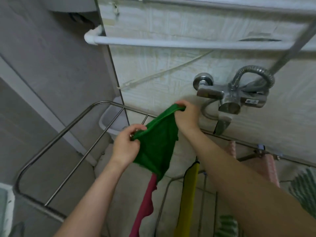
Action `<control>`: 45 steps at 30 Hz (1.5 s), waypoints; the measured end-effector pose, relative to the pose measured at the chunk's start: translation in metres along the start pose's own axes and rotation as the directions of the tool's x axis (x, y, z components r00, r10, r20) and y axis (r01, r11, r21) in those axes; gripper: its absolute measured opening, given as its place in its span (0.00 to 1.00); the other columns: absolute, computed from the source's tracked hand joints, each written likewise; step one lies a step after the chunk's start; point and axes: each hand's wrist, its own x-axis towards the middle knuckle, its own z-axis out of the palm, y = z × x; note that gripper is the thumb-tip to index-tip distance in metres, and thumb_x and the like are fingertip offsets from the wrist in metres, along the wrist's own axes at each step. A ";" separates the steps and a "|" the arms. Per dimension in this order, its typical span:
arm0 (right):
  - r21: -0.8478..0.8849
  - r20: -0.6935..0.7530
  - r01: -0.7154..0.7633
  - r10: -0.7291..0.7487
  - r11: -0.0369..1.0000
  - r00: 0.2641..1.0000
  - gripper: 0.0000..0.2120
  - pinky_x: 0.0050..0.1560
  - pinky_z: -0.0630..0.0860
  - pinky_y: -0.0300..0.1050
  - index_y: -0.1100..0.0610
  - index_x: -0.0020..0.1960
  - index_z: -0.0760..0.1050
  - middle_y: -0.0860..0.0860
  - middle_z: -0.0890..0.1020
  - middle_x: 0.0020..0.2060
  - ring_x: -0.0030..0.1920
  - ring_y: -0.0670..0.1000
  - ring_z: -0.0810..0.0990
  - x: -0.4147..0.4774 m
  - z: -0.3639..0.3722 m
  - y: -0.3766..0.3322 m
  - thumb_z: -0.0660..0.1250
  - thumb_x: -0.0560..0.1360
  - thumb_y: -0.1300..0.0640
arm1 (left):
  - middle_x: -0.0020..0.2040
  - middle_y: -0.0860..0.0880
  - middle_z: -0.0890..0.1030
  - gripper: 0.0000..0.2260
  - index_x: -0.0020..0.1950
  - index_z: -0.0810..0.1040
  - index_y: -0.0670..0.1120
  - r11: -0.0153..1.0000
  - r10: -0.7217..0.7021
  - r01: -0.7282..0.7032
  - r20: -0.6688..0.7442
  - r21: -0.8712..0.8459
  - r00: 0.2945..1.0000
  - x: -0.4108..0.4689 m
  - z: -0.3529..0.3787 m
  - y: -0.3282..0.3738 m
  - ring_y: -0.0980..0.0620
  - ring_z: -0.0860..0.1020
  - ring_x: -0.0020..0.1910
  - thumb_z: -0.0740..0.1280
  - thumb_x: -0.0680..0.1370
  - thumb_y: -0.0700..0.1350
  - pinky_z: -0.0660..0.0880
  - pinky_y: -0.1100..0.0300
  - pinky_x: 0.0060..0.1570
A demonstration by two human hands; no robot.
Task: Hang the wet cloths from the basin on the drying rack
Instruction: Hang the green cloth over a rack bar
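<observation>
Step in hand: spreading the green cloth (pixel 157 144) flat before it goes over a bar of the drying rack (pixel 56 139).
Where the cloth is: in the air between both hands, above the rack's bars. Its lower part hangs free, and I cannot tell whether its tip touches the maroon cloth (pixel 145 207).
Left grip: the left hand (pixel 126 146) is clamped on the near top corner, thumb and fingers pinching the hem.
Right grip: the right hand (pixel 186 117) is clamped on the far top corner, fingers curled over the edge.
Doing it well: probably pull the top hem taut and lower it over a free bar on the left, clear of the maroon cloth and the yellow cloth (pixel 188 199). Equal lengths on each side should stop it sliding off.
Watch for: the bunched middle, since a fold would likely dry slowly.
Writing: a small sticker (pixel 252 101) on the tap (pixel 230 98), too blurred to read; no brand shows.
</observation>
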 end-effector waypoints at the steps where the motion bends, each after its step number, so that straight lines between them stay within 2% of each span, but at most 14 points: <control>1: 0.016 0.076 -0.010 0.009 1.000 0.997 0.20 0.59 0.76 0.50 0.55 0.62 0.75 0.56 0.78 0.59 0.59 0.54 0.76 0.004 0.010 -0.002 0.63 0.72 0.69 | 0.51 0.49 0.79 0.25 0.51 0.79 0.52 0.987 0.037 -0.028 -0.056 0.155 0.998 0.007 -0.001 -0.007 0.46 0.77 0.53 0.58 0.68 0.27 0.76 0.50 0.54; 4: -0.040 0.388 0.005 0.011 0.999 0.921 0.42 0.67 0.70 0.52 0.46 0.76 0.50 0.54 0.59 0.74 0.71 0.55 0.63 0.011 0.034 0.007 0.69 0.72 0.65 | 0.58 0.41 0.75 0.26 0.62 0.75 0.49 0.806 0.129 -0.072 -0.055 0.587 0.990 0.014 0.005 -0.023 0.41 0.72 0.58 0.61 0.68 0.29 0.73 0.50 0.53; 6: -0.120 0.434 -0.006 0.058 0.993 0.899 0.39 0.63 0.72 0.48 0.48 0.76 0.51 0.55 0.61 0.74 0.67 0.53 0.66 0.008 0.038 0.028 0.68 0.74 0.64 | 0.63 0.40 0.71 0.28 0.66 0.72 0.48 0.706 0.175 -0.135 0.014 0.696 0.985 0.010 0.014 -0.034 0.40 0.67 0.60 0.63 0.68 0.30 0.71 0.50 0.54; 8: -0.201 0.364 -0.073 0.144 0.977 0.920 0.25 0.53 0.73 0.43 0.53 0.71 0.65 0.57 0.72 0.66 0.56 0.51 0.74 0.003 0.035 0.052 0.65 0.76 0.62 | 0.60 0.43 0.73 0.22 0.63 0.75 0.47 0.722 0.184 -0.219 0.123 0.656 0.975 0.001 0.027 -0.042 0.43 0.70 0.59 0.66 0.70 0.34 0.71 0.55 0.53; 10: -0.265 0.251 -0.147 0.215 0.953 0.944 0.16 0.52 0.73 0.43 0.56 0.64 0.72 0.55 0.78 0.60 0.53 0.52 0.77 0.000 0.032 0.077 0.64 0.77 0.59 | 0.52 0.49 0.76 0.12 0.58 0.77 0.50 0.817 0.041 -0.185 0.265 0.546 0.963 -0.011 0.039 -0.045 0.50 0.75 0.49 0.67 0.75 0.43 0.69 0.62 0.43; 15: -0.041 0.208 -0.375 0.375 0.926 0.903 0.14 0.47 0.77 0.46 0.58 0.60 0.76 0.54 0.81 0.49 0.45 0.53 0.80 0.006 0.030 0.098 0.67 0.76 0.55 | 0.41 0.55 0.75 0.15 0.57 0.73 0.54 0.919 -0.110 -0.044 0.364 0.391 0.925 -0.025 0.050 -0.050 0.61 0.73 0.35 0.71 0.73 0.48 0.66 0.70 0.29; 22: -0.241 0.079 -0.079 0.101 0.967 0.992 0.07 0.35 0.67 0.37 0.56 0.47 0.78 0.49 0.78 0.41 0.40 0.46 0.75 0.019 0.038 0.086 0.63 0.78 0.56 | 0.45 0.52 0.77 0.09 0.52 0.77 0.48 0.835 0.000 -0.197 0.358 0.514 0.934 -0.026 0.052 -0.041 0.54 0.76 0.44 0.70 0.74 0.46 0.71 0.62 0.38; 26: -0.299 -0.022 -0.074 0.070 0.951 0.997 0.06 0.38 0.65 0.40 0.56 0.44 0.73 0.52 0.78 0.42 0.41 0.49 0.76 0.020 0.041 0.091 0.61 0.78 0.59 | 0.47 0.49 0.78 0.06 0.51 0.78 0.46 0.777 0.081 -0.299 0.382 0.555 0.920 -0.032 0.055 -0.042 0.51 0.76 0.46 0.66 0.76 0.45 0.73 0.58 0.43; 29: -0.354 0.018 -0.043 0.052 0.934 0.998 0.03 0.40 0.65 0.40 0.56 0.49 0.73 0.54 0.75 0.49 0.43 0.49 0.72 0.013 0.044 0.094 0.61 0.77 0.60 | 0.47 0.49 0.78 0.08 0.53 0.76 0.48 0.807 0.048 -0.268 0.395 0.527 0.918 -0.034 0.051 -0.048 0.52 0.75 0.43 0.68 0.75 0.46 0.70 0.61 0.39; 34: -0.379 0.099 -0.031 0.074 0.925 0.992 0.14 0.44 0.72 0.42 0.54 0.60 0.74 0.54 0.76 0.58 0.48 0.51 0.76 0.003 0.045 0.096 0.62 0.76 0.54 | 0.37 0.55 0.71 0.13 0.49 0.69 0.49 0.890 -0.066 -0.103 0.348 0.444 0.935 -0.038 0.046 -0.054 0.56 0.71 0.36 0.72 0.72 0.46 0.65 0.62 0.30; 37: -0.187 0.161 -0.226 0.257 0.956 0.953 0.12 0.48 0.79 0.49 0.55 0.54 0.74 0.52 0.78 0.51 0.49 0.52 0.79 -0.007 0.041 0.089 0.67 0.75 0.50 | 0.37 0.53 0.74 0.15 0.50 0.68 0.48 0.901 -0.095 -0.080 0.373 0.427 0.923 -0.041 0.044 -0.055 0.57 0.73 0.33 0.72 0.72 0.46 0.66 0.64 0.27; 39: -0.015 0.298 -0.439 0.423 0.898 0.856 0.07 0.40 0.80 0.46 0.54 0.47 0.73 0.55 0.80 0.48 0.46 0.53 0.82 -0.017 0.041 0.084 0.69 0.75 0.52 | 0.36 0.55 0.74 0.14 0.50 0.70 0.49 0.927 -0.126 -0.034 0.394 0.375 0.910 -0.040 0.043 -0.054 0.59 0.72 0.31 0.73 0.72 0.46 0.65 0.66 0.25; 42: 0.082 0.407 -0.605 0.527 0.792 0.746 0.14 0.36 0.77 0.41 0.59 0.57 0.75 0.56 0.82 0.49 0.45 0.52 0.81 -0.030 0.040 0.084 0.67 0.77 0.51 | 0.35 0.51 0.77 0.07 0.48 0.75 0.49 0.973 -0.207 0.153 0.351 0.175 0.913 -0.032 0.041 -0.057 0.56 0.75 0.30 0.71 0.73 0.46 0.71 0.63 0.28; 45: 0.188 0.396 -0.751 0.650 0.633 0.648 0.17 0.48 0.80 0.47 0.57 0.64 0.72 0.56 0.79 0.52 0.50 0.53 0.78 -0.040 0.035 0.091 0.62 0.79 0.50 | 0.39 0.44 0.80 0.06 0.50 0.76 0.48 0.934 -0.352 0.353 0.321 0.054 0.879 -0.023 0.035 -0.074 0.50 0.78 0.33 0.65 0.76 0.38 0.78 0.52 0.40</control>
